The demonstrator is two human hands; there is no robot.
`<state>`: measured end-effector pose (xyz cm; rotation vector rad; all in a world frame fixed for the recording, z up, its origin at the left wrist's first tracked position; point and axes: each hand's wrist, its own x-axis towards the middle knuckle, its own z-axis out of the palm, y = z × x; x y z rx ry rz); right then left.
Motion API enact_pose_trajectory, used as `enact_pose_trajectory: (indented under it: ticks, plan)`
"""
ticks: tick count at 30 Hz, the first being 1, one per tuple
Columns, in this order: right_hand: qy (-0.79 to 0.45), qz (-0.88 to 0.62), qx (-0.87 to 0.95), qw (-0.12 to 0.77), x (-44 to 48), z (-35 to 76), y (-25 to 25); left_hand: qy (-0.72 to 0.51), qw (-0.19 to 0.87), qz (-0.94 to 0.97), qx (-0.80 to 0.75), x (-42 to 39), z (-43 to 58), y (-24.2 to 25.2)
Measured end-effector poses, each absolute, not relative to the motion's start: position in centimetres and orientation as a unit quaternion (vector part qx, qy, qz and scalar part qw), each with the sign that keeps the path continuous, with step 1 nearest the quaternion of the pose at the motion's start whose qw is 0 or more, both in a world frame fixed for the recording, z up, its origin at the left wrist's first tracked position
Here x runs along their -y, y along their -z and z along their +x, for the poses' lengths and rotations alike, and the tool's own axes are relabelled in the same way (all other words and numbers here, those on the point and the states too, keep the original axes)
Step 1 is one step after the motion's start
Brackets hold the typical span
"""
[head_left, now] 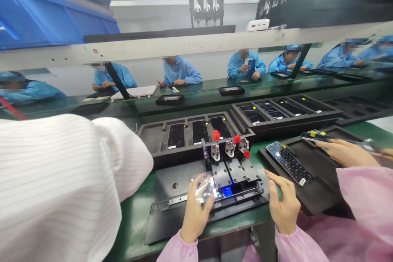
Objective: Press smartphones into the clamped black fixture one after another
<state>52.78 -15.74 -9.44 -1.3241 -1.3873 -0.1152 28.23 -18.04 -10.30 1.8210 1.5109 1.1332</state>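
Observation:
A black clamping jig [184, 213] with red-handled toggle clamps [230, 143] lies on the green bench in front of me. A phone part with a blue lit patch [227, 191] sits under its plates. My left hand [195, 211] pinches a clear film [203, 190] at the jig's left side. My right hand [284, 206] hovers at the jig's right edge, fingers curved and apart, holding nothing. A dark phone [290, 163] lies in the black tray [319, 196] just right of that hand.
A co-worker's hand [346, 151] in a pink sleeve holds a phone over the right tray. A person in a white striped coat [61, 188] fills the left foreground. Black trays of phones [196, 131] [285, 108] stand behind the jig. People in blue sit across the conveyor.

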Motion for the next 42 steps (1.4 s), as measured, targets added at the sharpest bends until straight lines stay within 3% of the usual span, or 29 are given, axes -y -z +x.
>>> enact_pose_trajectory:
  ticks: [7, 17, 42]
  plan:
    - [0.020, -0.579, 0.574, 0.578, 15.9, 53.2, 11.9, -0.373, 0.200, 0.743, -0.519, 18.3, 27.0, 10.5]
    - [-0.031, -0.578, 0.527, 0.622, 15.3, 53.5, 16.0, -0.343, 0.201, 0.752, -0.526, 17.8, 26.7, 10.7]
    - [-0.029, -0.586, 0.535, 0.608, 15.6, 53.3, 15.5, -0.283, 0.239, 0.761, -0.533, 16.9, 26.2, 10.3]
